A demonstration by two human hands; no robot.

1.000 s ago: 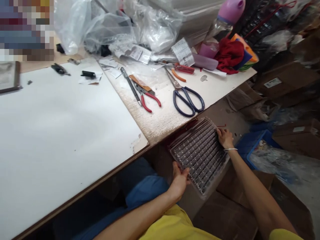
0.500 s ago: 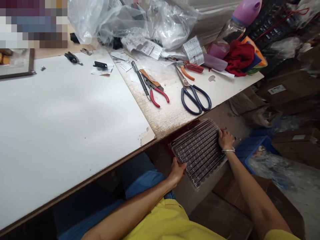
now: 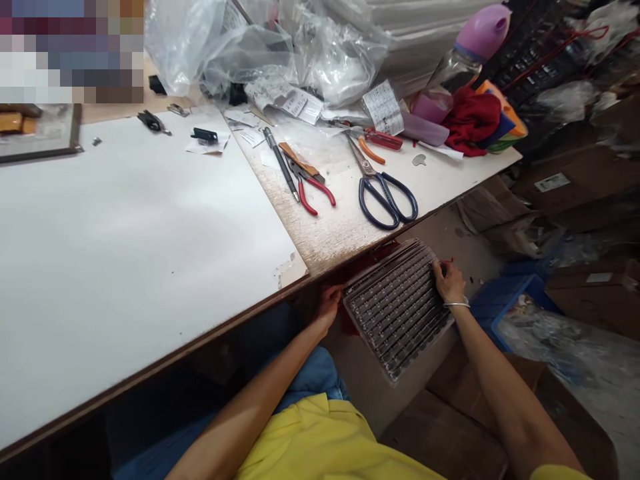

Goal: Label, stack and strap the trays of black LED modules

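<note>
A flat, dark plastic tray (image 3: 400, 313) with ridged rows sits tilted just below the table's front edge. More thin layers show along its far edge, like a stack. My right hand (image 3: 450, 283), with a bangle at the wrist, grips the tray's right edge, thumb on top. At the far left corner of the tray is my left hand (image 3: 329, 308), close under the table edge. Its fingertips are partly hidden there, so whether they hold the corner is unclear. Something red (image 3: 350, 323) shows beneath the tray.
On the white table (image 3: 140, 253) lie large scissors (image 3: 387, 200), red-handled pliers (image 3: 315, 190), a pen-like tool (image 3: 283, 167) and black clips (image 3: 204, 135). Plastic bags (image 3: 335, 60) and a pink-capped bottle (image 3: 480, 40) stand behind. Right of me are a blue crate (image 3: 493, 313) and cardboard boxes (image 3: 595, 287).
My left hand has left the tray's near left edge and moved up and left to its far corner. My right hand keeps its grip on the right edge.
</note>
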